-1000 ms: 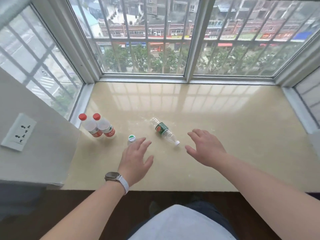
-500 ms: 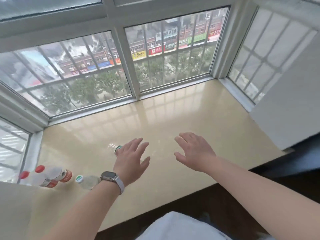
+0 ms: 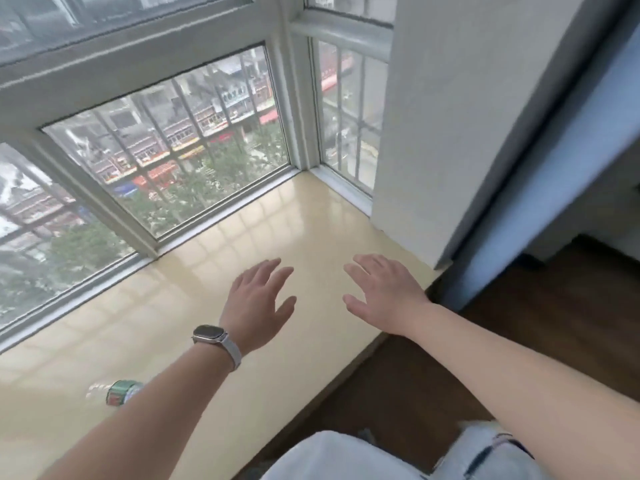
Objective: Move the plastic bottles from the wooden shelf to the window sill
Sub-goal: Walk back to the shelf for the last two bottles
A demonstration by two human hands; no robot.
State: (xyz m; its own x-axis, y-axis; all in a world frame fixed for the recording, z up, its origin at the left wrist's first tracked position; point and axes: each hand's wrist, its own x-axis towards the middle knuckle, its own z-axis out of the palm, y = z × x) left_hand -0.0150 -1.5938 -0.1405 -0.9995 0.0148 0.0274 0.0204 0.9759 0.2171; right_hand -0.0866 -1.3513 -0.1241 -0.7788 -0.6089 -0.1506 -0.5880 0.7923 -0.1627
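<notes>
One clear plastic bottle with a green label lies on its side on the glossy cream window sill, low at the left and partly hidden by my left forearm. My left hand, with a watch on its wrist, hovers over the sill with fingers spread and nothing in it. My right hand hovers beside it near the sill's front right edge, also spread and holding nothing. The other bottles and the wooden shelf are out of view.
Barred window panes run along the sill's far side and right end. A white wall pier closes the right end, with a blue-grey curtain beside it. Dark wooden floor lies below at right.
The view has swung to the right along the sill. The upright red-capped bottles and the green-capped bottle have slid out of frame at left. Both hands stay spread, holding nothing.
</notes>
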